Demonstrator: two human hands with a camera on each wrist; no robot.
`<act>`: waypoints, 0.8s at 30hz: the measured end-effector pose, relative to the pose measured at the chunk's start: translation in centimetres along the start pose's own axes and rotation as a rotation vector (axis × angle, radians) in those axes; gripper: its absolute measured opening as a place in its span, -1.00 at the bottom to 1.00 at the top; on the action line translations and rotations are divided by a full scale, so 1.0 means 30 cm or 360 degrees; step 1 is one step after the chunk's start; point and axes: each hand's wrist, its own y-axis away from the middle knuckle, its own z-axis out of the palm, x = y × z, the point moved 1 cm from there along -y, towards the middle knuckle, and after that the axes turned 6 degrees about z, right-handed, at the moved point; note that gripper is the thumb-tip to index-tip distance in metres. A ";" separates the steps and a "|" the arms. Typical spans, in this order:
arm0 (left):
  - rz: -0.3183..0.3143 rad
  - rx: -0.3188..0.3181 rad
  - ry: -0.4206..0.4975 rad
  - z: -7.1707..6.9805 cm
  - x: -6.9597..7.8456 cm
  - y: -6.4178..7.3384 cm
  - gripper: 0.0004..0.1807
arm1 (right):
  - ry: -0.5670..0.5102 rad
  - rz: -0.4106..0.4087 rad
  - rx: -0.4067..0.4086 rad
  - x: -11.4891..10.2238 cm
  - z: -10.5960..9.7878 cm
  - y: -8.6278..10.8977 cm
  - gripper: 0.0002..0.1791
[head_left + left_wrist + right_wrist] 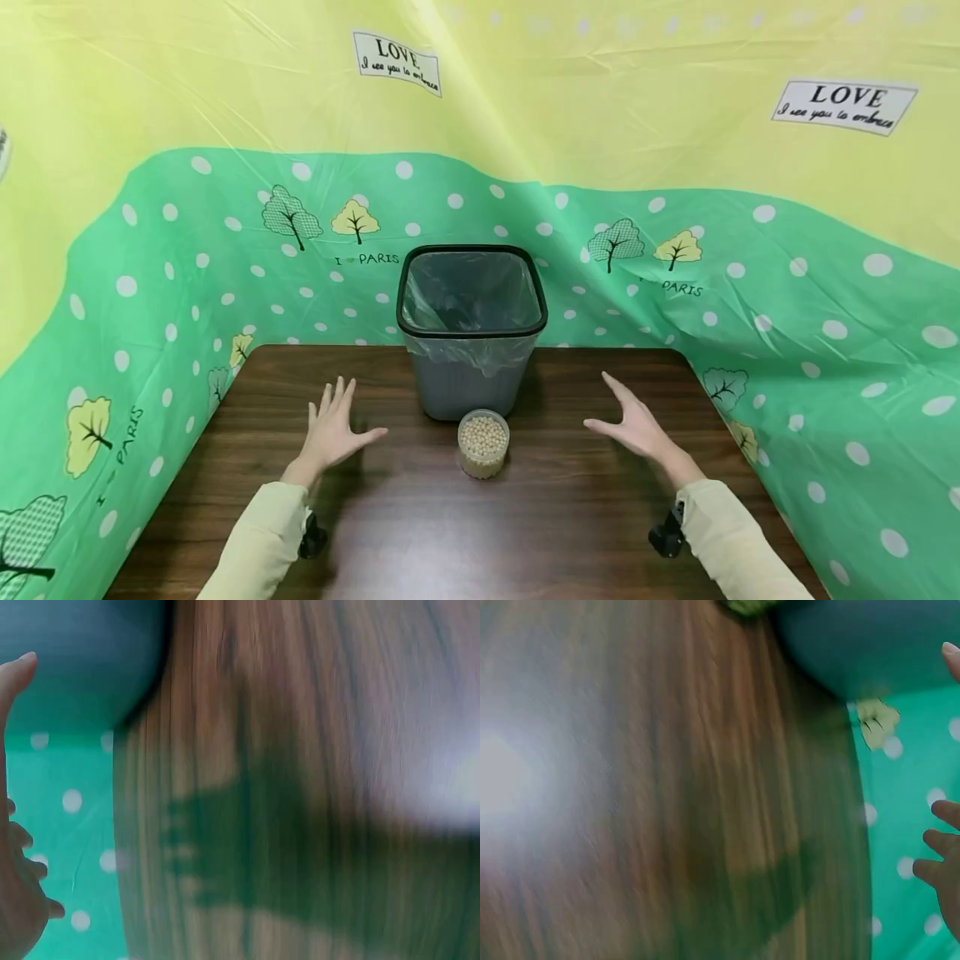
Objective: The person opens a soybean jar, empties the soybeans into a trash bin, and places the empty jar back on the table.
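In the head view a grey bin [468, 379] with a black rim and a clear plastic liner [487, 354] stands at the back of the table. Right in front of it is a small clear round tub [483, 444] of pale beads [482, 437]. My left hand [330, 435] is held over the table to the left of the tub, its fingers spread and nothing in them. On the other side my right hand [637, 427] reaches forward, thumb stretched away from the fingers and holding nothing. Both wrist views show the bin's lower wall [82, 660] near the hands.
The dark wood-grain table [420, 533] is bordered at the back and sides by a green and yellow printed cloth [480, 200]. A black wrist device [312, 537] sits under the left sleeve and another [666, 533] under the right.
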 end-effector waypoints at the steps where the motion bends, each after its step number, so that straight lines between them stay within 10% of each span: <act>1: 0.0015 0.0004 0.0051 0.012 0.012 0.002 0.19 | -0.0056 -0.0018 0.0005 -0.011 0.018 0.003 0.03; 9: 0.0103 0.0005 0.0490 0.129 0.132 0.011 0.05 | -0.0398 -0.0133 -0.0028 -0.106 0.151 0.019 -0.04; 24: 0.0330 -0.0162 0.0799 0.283 0.278 -0.022 -0.11 | -0.0685 -0.0188 -0.0280 -0.178 0.369 -0.017 -0.17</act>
